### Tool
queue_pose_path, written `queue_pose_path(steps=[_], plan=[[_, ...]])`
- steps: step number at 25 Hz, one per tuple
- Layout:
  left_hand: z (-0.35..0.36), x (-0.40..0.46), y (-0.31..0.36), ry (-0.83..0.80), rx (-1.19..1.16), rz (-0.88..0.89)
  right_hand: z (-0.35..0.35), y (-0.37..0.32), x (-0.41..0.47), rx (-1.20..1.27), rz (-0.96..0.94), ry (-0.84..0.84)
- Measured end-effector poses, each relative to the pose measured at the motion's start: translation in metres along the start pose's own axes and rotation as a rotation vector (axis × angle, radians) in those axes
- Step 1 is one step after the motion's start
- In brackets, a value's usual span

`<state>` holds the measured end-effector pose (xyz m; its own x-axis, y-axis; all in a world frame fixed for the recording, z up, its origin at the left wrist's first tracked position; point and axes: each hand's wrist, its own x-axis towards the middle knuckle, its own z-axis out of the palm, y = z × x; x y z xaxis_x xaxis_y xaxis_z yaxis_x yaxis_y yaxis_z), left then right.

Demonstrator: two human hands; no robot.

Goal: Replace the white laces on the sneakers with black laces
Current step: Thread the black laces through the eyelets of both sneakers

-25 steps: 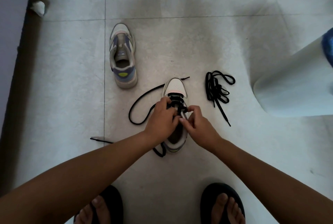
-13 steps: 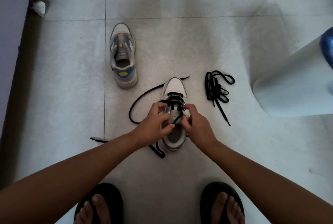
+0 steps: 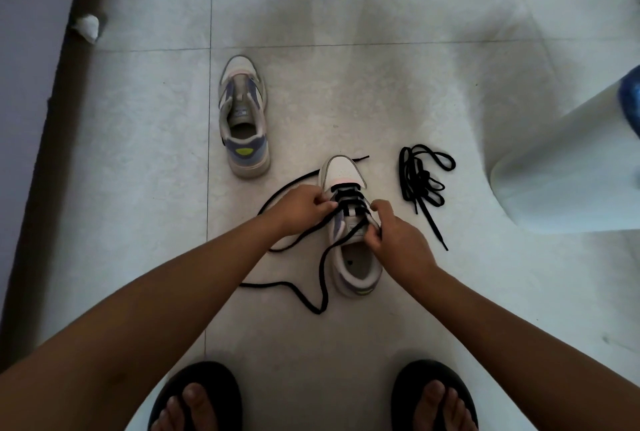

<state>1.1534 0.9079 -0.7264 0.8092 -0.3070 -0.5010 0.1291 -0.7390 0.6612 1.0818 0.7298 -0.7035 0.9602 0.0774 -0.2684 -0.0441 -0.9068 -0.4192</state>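
A white sneaker stands on the floor in front of me, its toe pointing away, with a black lace threaded through its front eyelets. My left hand pinches the lace at the left eyelets. My right hand pinches the lace at the right side of the tongue. The lace's loose ends trail left and toward me over the tiles. A second sneaker with no lace stands farther away to the left. A bundled spare black lace lies to the right.
My two feet in black sandals stand at the bottom edge. A white cylindrical object with a blue part fills the right side. A wall with a dark skirting runs along the left, a crumpled white scrap beside it.
My left hand has moved up and left to the front eyelets, drawing the lace through. A long loop of lace now lies on the floor toward me. My right hand stays at the tongue.
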Motion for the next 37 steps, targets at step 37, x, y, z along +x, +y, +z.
queue_pose_path(steps=[37], plan=[[-0.255,-0.122,-0.038,0.449,-1.676,0.446,-0.03,0.009,0.015,0.019,0.198,-0.213]])
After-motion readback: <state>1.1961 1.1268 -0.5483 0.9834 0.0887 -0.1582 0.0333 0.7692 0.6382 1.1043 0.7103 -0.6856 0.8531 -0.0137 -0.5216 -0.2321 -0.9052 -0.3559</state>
